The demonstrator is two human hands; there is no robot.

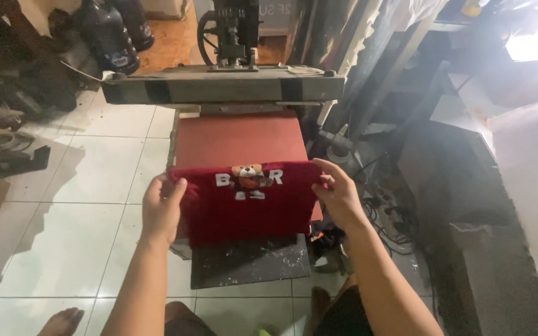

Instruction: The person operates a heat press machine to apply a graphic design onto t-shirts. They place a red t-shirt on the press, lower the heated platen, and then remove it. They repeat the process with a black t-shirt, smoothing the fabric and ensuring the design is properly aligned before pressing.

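The red garment point(244, 202) is covering the front part of the red press pad point(238, 138), and its lower portion is hanging out of sight over the edge. Fingertips of the left hand point(162, 208) and right hand point(339, 191) are tucking behind the fabric. The press's upper mechanism point(231, 28) is running off the top edge. The bright area at top right is washing out, possibly a window.

Red garment point(244, 208) lies on the press's lower pad point(235, 140).
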